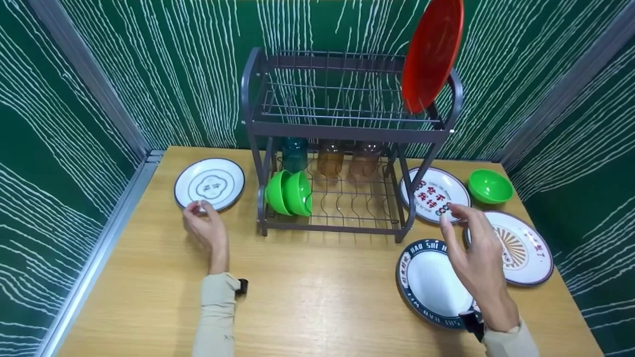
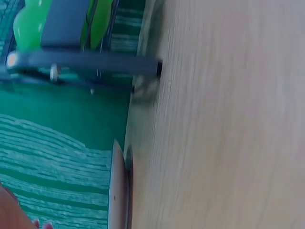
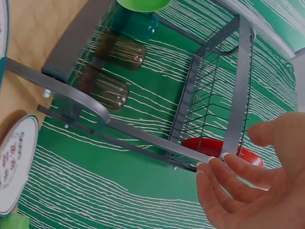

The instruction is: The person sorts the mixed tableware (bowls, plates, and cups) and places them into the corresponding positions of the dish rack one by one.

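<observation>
My left hand [image 1: 207,230] hovers by the near rim of a white plate [image 1: 230,171] with a dark edge, fingers loosely bent and holding nothing. The left wrist view shows that plate [image 2: 118,191] edge-on, with part of the hand [image 2: 14,212] in the lower left corner. Fingers and thumb spread apart, my right hand [image 1: 476,258] is empty above the plates on the right. Beneath it lie a dark-rimmed plate [image 1: 434,280] and a plate with a fan pattern [image 1: 531,248]. A plate with red characters [image 1: 431,191] is just beyond its fingertips.
A two-tier dish rack [image 1: 342,133] stands at the back. A red plate [image 1: 431,54] leans upright on its upper right. Two green bowls [image 1: 297,193] and several tinted glasses [image 1: 331,161] sit on the lower tier. Another green bowl [image 1: 490,186] is at the far right.
</observation>
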A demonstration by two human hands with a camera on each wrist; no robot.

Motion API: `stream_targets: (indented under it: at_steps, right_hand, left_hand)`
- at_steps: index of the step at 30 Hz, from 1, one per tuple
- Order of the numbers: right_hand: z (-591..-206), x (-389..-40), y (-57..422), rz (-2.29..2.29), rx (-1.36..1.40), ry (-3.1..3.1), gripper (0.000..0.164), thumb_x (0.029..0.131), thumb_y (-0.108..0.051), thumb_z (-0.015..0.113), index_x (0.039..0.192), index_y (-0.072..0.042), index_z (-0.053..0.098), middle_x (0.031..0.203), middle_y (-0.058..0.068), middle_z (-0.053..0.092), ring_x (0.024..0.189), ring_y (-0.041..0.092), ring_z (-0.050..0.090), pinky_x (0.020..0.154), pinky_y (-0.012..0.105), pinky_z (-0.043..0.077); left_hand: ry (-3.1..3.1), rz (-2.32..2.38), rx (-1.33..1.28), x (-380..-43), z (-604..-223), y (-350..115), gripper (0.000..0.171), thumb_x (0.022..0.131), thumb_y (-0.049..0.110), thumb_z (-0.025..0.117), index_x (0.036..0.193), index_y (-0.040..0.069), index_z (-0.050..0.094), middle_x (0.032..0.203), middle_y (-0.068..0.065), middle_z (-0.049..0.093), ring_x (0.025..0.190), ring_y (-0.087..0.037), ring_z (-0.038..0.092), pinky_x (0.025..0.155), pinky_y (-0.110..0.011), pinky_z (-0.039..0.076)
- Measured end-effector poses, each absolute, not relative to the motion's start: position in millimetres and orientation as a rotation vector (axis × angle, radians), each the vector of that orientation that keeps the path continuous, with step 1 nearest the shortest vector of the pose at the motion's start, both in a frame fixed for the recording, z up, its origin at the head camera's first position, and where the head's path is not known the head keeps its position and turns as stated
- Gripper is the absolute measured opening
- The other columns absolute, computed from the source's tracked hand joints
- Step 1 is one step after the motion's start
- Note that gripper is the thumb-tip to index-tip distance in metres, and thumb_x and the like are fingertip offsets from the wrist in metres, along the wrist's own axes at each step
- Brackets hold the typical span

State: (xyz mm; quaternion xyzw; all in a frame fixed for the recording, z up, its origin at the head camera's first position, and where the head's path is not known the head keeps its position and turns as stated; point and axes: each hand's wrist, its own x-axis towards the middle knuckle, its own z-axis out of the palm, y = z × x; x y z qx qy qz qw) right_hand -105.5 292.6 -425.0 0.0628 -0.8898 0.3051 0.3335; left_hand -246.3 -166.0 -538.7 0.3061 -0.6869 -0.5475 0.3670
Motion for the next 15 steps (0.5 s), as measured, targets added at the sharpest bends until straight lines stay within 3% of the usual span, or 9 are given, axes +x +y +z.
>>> stream_targets:
  at_steps: [3,7,15]
  right_hand:
    - [-431.5,-101.9,292.7,0.800,0.174,-2.327,0.036,0.091,-0.019,0.064,0.123,-0.005,0.057,0.118,0.009,0.060,0.104,0.022,0.056,0.089,0.014,0.038]
    - [-439.4,-96.2,291.2,0.806,0.168,-2.352,0.035,0.091,-0.019,0.064,0.123,-0.005,0.057,0.119,0.009,0.059,0.107,0.022,0.055,0.089,0.013,0.037]
    - [-456.3,-85.2,288.8,0.833,0.159,-2.376,0.034,0.091,-0.019,0.065,0.121,-0.004,0.059,0.118,0.008,0.059,0.107,0.022,0.055,0.090,0.014,0.038]
  left_hand:
    - [-1.832,-1.380,0.930,-249.6,-538.0,-177.9,0.039,0.094,0.034,0.053,0.126,0.012,0.049,0.122,-0.007,0.052,0.116,-0.022,0.045,0.097,-0.036,0.033]
    - [-1.854,-1.384,1.007,-253.2,-539.6,-190.4,0.050,0.094,0.035,0.053,0.137,0.013,0.039,0.138,-0.008,0.044,0.127,-0.022,0.037,0.104,-0.035,0.030]
    - [-1.923,-1.615,0.995,-256.4,-541.3,-209.8,0.070,0.099,0.037,0.042,0.152,0.014,0.004,0.151,-0.014,0.025,0.139,-0.026,0.022,0.115,-0.035,0.017]
